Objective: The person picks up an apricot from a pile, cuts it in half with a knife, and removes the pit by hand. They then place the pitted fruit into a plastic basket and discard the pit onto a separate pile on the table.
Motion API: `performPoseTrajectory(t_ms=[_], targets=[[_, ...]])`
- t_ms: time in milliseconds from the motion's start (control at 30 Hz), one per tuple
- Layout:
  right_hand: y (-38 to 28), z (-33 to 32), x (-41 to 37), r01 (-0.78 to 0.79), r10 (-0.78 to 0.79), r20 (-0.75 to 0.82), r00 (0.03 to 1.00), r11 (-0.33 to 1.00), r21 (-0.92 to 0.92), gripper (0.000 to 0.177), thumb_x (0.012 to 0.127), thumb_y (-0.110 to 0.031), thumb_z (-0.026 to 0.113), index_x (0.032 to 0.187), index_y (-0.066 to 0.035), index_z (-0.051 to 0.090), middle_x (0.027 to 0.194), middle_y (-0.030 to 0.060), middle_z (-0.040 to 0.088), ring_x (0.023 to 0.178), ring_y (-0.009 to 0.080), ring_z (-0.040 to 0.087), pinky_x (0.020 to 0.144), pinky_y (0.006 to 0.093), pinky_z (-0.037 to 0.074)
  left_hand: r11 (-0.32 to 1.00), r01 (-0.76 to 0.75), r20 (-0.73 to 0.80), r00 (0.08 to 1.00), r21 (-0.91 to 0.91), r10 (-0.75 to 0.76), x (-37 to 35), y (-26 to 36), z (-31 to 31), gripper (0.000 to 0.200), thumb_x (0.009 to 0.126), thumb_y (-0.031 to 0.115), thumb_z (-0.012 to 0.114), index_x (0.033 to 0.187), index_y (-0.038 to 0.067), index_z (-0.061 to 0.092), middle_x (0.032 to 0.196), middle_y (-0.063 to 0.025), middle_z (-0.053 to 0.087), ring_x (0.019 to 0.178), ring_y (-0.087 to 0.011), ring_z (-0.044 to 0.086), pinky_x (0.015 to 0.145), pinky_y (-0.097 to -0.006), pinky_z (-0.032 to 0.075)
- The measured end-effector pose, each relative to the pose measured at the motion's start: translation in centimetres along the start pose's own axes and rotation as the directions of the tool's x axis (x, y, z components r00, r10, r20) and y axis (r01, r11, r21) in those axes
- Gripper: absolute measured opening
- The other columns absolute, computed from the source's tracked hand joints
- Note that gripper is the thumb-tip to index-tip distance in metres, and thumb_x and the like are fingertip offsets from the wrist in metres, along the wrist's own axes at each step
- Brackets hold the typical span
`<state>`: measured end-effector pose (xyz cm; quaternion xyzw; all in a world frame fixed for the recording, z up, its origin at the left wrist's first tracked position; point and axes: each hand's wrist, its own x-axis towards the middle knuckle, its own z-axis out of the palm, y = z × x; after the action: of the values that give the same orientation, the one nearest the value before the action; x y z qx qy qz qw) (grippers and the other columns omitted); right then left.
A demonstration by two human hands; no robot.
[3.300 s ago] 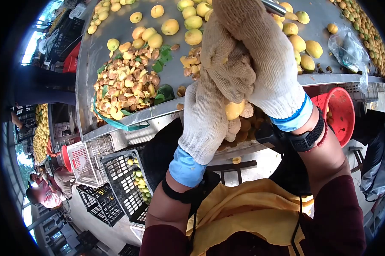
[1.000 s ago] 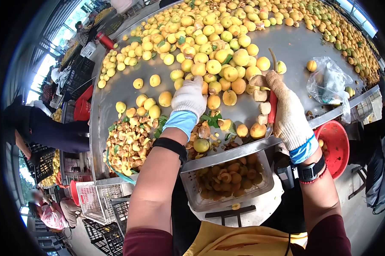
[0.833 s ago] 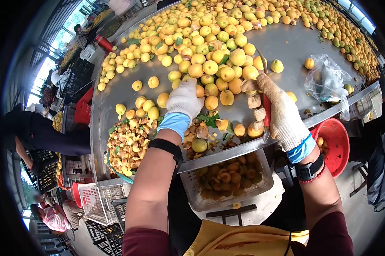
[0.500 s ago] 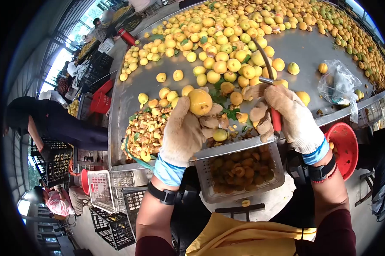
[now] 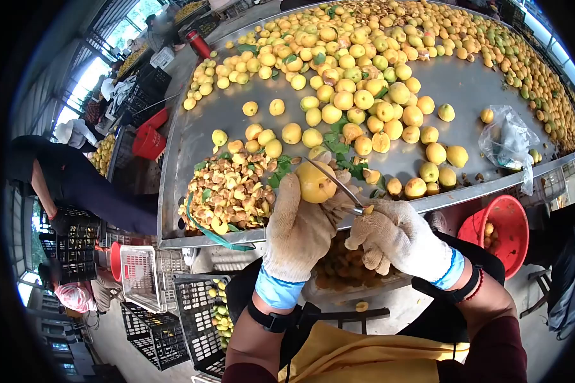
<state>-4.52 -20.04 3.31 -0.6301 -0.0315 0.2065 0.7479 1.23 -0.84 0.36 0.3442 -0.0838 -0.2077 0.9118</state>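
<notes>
My left hand [image 5: 303, 223], in a cream work glove, is closed around a yellow peach [image 5: 315, 182] above the table's front edge. My gloved right hand [image 5: 392, 239] grips a thin curved knife [image 5: 338, 183], whose handle is hidden in the fist. The knife's blade lies across the right side of the peach. Below the hands, a plastic basket [image 5: 399, 281] of cut fruit is partly covered by them. Left of the left hand, a heap of brown and yellow fruit pieces [image 5: 227, 191] lies on the metal table [image 5: 201, 137].
Whole peaches [image 5: 345, 80] are heaped across the table's back and middle. A clear plastic bag [image 5: 507, 137] lies at its right edge. Beside the table are a red basin [image 5: 501, 233], a white crate [image 5: 140, 271] and black crates [image 5: 153, 335]. A person in dark clothes [image 5: 83, 182] bends at the left.
Both hands have come lower and closer together. The knife, upright and apart before, now lies across the peach. My view has shifted slightly.
</notes>
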Motion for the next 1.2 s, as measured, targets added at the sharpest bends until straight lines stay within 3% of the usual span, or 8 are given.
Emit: performPoseTrajectory(t_ms=[433,733,800,900,1000,1133,1167,1200], targets=[[0.3,0.9,0.5,-0.071,0.073,-0.01,0.997,0.987,0.146,0.033,0.11,-0.027,0.051,0.11,0.001,0.068,0.088,0.0083,0.074,0.059,0.0099,0.065,0.049,0.0223,0.051,0.999,-0.04,-0.037,0.998,0.021,0.041,-0.2,-0.1,-0.4,0.081,0.104,0.067,0.045,0.155,0.004,0.039,0.138,-0.0176,0.061,0.126,-0.033,0.06,0.108,-0.0508,0.05],[-1.4,1.3,1.4,-0.04,0.04,-0.035,0.999,0.999,-0.009,0.033,0.108,-0.026,0.055,0.124,0.001,0.066,0.084,0.0033,0.071,0.062,0.0056,0.064,0.054,0.0209,0.049,0.997,-0.058,-0.067,0.996,0.04,0.061,-1.7,-0.6,-1.2,0.049,0.111,0.039,0.05,0.146,0.004,0.048,0.141,-0.0116,0.057,0.127,-0.0243,0.058,0.112,-0.0436,0.045],[-0.9,1.7,1.2,0.061,-0.064,-0.056,0.996,0.996,-0.063,0.034,0.108,-0.026,0.055,0.127,0.0,0.065,0.084,0.0034,0.071,0.062,0.0057,0.064,0.055,0.0211,0.05,0.732,-0.128,-0.042,0.977,0.67,0.209,-2.1,-0.2,-1.3,0.046,0.11,0.035,0.053,0.145,0.004,0.048,0.143,-0.0113,0.055,0.127,-0.0233,0.058,0.11,-0.0411,0.048],[-0.9,1.9,1.2,0.086,-0.09,-0.049,0.995,0.993,-0.077,0.036,0.108,-0.025,0.054,0.133,0.0,0.062,0.084,0.0038,0.071,0.062,0.0061,0.064,0.056,0.0216,0.051,0.532,-0.135,-0.059,0.942,0.836,0.331,-2.8,-0.3,-1.2,0.075,0.104,0.059,0.054,0.154,0.005,0.038,0.139,-0.0143,0.058,0.127,-0.0281,0.059,0.109,-0.0453,0.05],[-0.6,2.0,1.8,0.096,-0.099,-0.013,0.995,0.987,-0.132,0.037,0.109,-0.024,0.053,0.135,0.001,0.061,0.086,0.0046,0.072,0.062,0.0065,0.064,0.058,0.0223,0.052,0.944,-0.149,-0.132,0.972,0.296,0.195,-3.0,-0.5,0.6,0.072,0.103,0.055,0.058,0.153,0.007,0.04,0.14,-0.0129,0.057,0.126,-0.0277,0.06,0.108,-0.0449,0.05],[0.8,2.1,3.1,0.206,-0.208,-0.017,0.978,0.976,-0.075,0.037,0.11,-0.026,0.054,0.136,0.0,0.061,0.088,0.0059,0.073,0.063,0.0064,0.065,0.058,0.0226,0.053,0.936,-0.2,-0.137,0.959,0.291,0.248,-2.7,0.5,0.1,0.044,0.101,0.009,0.052,0.144,-0.002,0.047,0.141,-0.0153,0.055,0.122,-0.0238,0.06,0.107,-0.0403,0.051],[2.7,2.6,3.8,0.29,-0.269,-0.128,0.955,0.937,0.195,0.039,0.112,-0.035,0.05,0.119,-0.001,0.069,0.084,0.0061,0.072,0.06,0.0067,0.063,0.052,0.0222,0.05,0.787,-0.207,-0.068,0.951,0.581,0.301,-2.6,1.3,0.3,0.043,0.102,0.009,0.053,0.144,-0.002,0.048,0.141,-0.0157,0.055,0.122,-0.024,0.061,0.107,-0.0407,0.051],[1.6,1.2,3.8,0.025,-0.046,0.064,0.997,0.954,0.298,0.045,0.112,-0.041,0.047,0.108,-0.002,0.069,0.082,0.0057,0.07,0.056,0.0074,0.06,0.049,0.0224,0.048,0.553,-0.207,0.017,0.944,0.807,0.328,-2.4,1.9,0.2,0.043,0.102,0.01,0.054,0.143,-0.002,0.048,0.14,-0.0161,0.056,0.121,-0.0242,0.061,0.107,-0.0412,0.051]])
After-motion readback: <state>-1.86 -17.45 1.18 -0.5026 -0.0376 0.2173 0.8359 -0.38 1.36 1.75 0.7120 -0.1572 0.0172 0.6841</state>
